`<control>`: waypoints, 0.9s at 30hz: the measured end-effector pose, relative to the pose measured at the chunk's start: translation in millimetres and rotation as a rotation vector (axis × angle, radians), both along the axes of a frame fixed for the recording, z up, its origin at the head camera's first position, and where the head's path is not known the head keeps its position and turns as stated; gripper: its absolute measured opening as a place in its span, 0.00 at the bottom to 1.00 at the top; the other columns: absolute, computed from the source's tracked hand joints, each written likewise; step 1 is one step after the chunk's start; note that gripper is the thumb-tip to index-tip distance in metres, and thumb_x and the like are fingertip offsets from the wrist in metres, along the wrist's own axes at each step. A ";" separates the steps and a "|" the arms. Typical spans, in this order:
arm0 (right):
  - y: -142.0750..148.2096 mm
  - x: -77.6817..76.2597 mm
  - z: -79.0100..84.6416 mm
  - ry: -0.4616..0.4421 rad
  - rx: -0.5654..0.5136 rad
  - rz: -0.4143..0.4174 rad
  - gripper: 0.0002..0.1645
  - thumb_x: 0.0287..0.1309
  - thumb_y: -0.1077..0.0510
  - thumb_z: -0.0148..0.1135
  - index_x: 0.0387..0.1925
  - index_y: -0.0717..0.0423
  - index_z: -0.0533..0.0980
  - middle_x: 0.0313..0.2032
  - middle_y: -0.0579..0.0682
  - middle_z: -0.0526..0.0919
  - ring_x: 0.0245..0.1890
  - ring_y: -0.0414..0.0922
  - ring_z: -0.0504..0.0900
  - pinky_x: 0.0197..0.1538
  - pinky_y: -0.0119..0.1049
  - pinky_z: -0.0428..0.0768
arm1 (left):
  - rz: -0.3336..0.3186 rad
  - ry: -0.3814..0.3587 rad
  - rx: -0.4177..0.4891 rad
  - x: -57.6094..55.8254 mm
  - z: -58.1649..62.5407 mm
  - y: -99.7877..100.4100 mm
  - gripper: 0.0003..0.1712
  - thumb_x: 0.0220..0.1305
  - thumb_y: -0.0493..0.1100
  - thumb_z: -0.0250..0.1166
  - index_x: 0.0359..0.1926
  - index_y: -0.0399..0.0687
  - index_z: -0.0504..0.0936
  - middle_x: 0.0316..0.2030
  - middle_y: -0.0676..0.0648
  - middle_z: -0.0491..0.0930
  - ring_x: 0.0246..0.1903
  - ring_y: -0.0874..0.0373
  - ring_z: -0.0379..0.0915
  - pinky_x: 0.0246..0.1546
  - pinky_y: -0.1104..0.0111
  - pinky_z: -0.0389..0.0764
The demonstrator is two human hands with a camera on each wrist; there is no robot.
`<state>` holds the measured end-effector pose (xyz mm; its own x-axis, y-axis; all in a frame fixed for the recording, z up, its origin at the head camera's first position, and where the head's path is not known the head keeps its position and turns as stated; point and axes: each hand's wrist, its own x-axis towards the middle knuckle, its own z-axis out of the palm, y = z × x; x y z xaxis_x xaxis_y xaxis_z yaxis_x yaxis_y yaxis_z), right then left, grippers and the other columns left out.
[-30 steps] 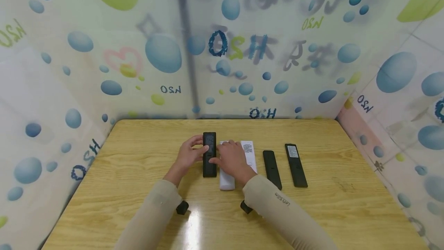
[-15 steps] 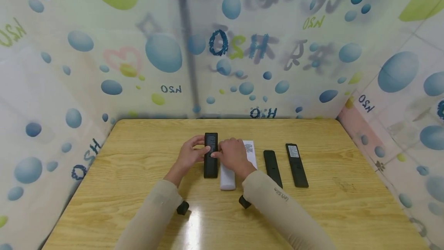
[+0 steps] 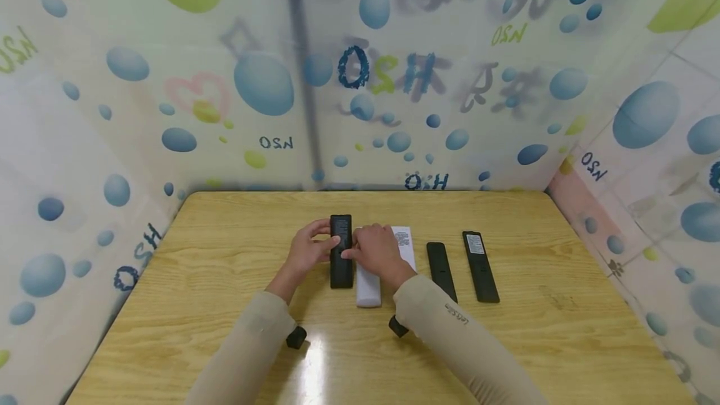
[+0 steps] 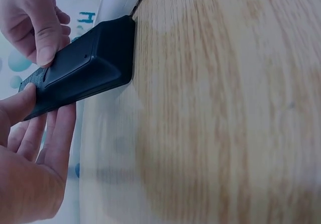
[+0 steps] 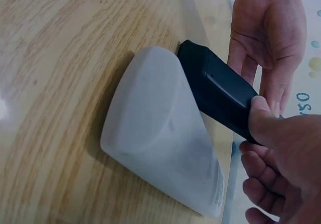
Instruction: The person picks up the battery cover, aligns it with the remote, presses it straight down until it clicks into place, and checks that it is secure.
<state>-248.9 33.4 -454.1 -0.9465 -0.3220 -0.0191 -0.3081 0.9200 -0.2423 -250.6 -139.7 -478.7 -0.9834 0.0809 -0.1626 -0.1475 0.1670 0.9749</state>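
A black remote control [image 3: 340, 275] lies back side up in front of me, its lower end near the table, with the battery cover [image 4: 70, 66] facing up. My left hand [image 3: 306, 250] grips it from the left, thumb on the back and fingers underneath. From the right, my right hand [image 3: 379, 252] presses its thumb on the battery cover, while its other fingers curl at the remote's edge. The cover sits in place. Just right of it is a white remote control [image 5: 150, 103], partly hidden under my right hand.
Another white remote [image 3: 402, 237] with a printed label lies partly behind my right hand. Further right are a plain black remote [image 3: 441, 270] and a black remote with a white label [image 3: 480, 270]. A patterned wall [image 3: 253, 167] stands behind the wooden table [image 3: 225, 230].
My right thumb has slid slightly up along the back of the black remote, and the right hand has shifted a little. The left hand keeps its grip.
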 end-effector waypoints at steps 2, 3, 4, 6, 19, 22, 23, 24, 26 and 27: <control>-0.5 1.1 0.1 -0.010 0.009 0.004 0.23 0.55 0.33 0.64 0.32 0.48 0.78 0.28 0.42 0.79 0.34 0.44 0.73 0.45 0.43 0.68 | 0.006 0.003 -0.001 0.7 0.8 -0.1 0.26 0.65 0.41 0.65 0.63 0.50 0.74 0.56 0.40 0.75 0.45 0.50 0.82 0.39 0.60 0.87; -0.8 1.7 0.1 -0.016 0.012 0.007 0.24 0.54 0.33 0.64 0.34 0.48 0.78 0.30 0.43 0.80 0.36 0.44 0.73 0.46 0.43 0.68 | 0.010 0.004 -0.003 1.0 1.2 0.0 0.25 0.65 0.41 0.65 0.63 0.50 0.74 0.56 0.40 0.75 0.45 0.50 0.81 0.39 0.60 0.87; -1.1 2.2 0.1 -0.021 0.017 0.008 0.25 0.54 0.32 0.64 0.36 0.49 0.78 0.32 0.43 0.80 0.37 0.45 0.74 0.47 0.43 0.67 | 0.012 0.009 -0.005 1.5 1.6 -0.2 0.25 0.65 0.41 0.65 0.63 0.49 0.74 0.57 0.40 0.74 0.46 0.50 0.81 0.39 0.60 0.87; -1.6 3.3 -0.4 -0.028 0.027 0.016 0.27 0.53 0.32 0.64 0.40 0.49 0.78 0.36 0.44 0.80 0.41 0.46 0.74 0.49 0.44 0.68 | 0.020 0.012 -0.010 2.2 2.3 -0.4 0.25 0.65 0.41 0.65 0.63 0.49 0.74 0.57 0.40 0.75 0.46 0.50 0.81 0.39 0.61 0.87; 3.5 10.7 10.5 -0.033 0.011 0.041 0.31 0.50 0.32 0.67 0.47 0.48 0.80 0.42 0.44 0.84 0.46 0.47 0.77 0.52 0.45 0.70 | 0.031 0.018 -0.015 2.4 2.8 -1.0 0.26 0.64 0.40 0.66 0.63 0.48 0.74 0.55 0.39 0.75 0.43 0.53 0.80 0.37 0.63 0.86; 7.9 12.8 14.5 -0.037 0.013 0.055 0.32 0.50 0.32 0.67 0.49 0.48 0.81 0.44 0.45 0.85 0.48 0.48 0.77 0.55 0.47 0.71 | 0.033 0.019 -0.040 4.6 5.4 -2.1 0.25 0.64 0.40 0.66 0.62 0.46 0.74 0.55 0.38 0.75 0.42 0.53 0.80 0.36 0.63 0.86; 10.0 12.9 15.2 -0.037 0.014 0.059 0.32 0.51 0.32 0.66 0.49 0.48 0.81 0.45 0.45 0.85 0.48 0.48 0.77 0.56 0.48 0.71 | 0.033 0.016 -0.050 5.8 6.6 -2.7 0.25 0.64 0.40 0.66 0.62 0.45 0.74 0.55 0.38 0.75 0.41 0.54 0.80 0.35 0.64 0.86; 12.2 12.8 15.7 -0.036 0.014 0.063 0.32 0.51 0.32 0.66 0.49 0.48 0.81 0.45 0.45 0.85 0.49 0.48 0.77 0.57 0.48 0.71 | 0.038 0.010 -0.062 6.9 7.4 -3.2 0.25 0.64 0.40 0.66 0.62 0.45 0.75 0.55 0.38 0.76 0.40 0.55 0.80 0.35 0.64 0.85; 16.8 13.2 17.7 -0.036 0.015 0.064 0.31 0.52 0.33 0.66 0.49 0.47 0.81 0.46 0.45 0.85 0.50 0.49 0.77 0.59 0.50 0.71 | 0.044 -0.006 -0.080 9.5 9.5 -4.5 0.25 0.64 0.39 0.66 0.62 0.44 0.75 0.56 0.37 0.75 0.37 0.57 0.80 0.34 0.65 0.85; 19.3 13.3 18.3 -0.037 0.017 0.063 0.30 0.52 0.33 0.66 0.49 0.47 0.81 0.46 0.46 0.85 0.51 0.49 0.77 0.59 0.50 0.70 | 0.047 -0.012 -0.082 10.9 10.2 -5.2 0.26 0.64 0.39 0.66 0.62 0.43 0.74 0.56 0.36 0.75 0.35 0.57 0.80 0.34 0.65 0.85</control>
<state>-235.6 52.6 -435.7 -0.9231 -0.3799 -0.0602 -0.3562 0.9034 -0.2390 -239.8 -145.0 -468.6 -0.9836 0.0208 -0.1789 -0.1689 0.2387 0.9563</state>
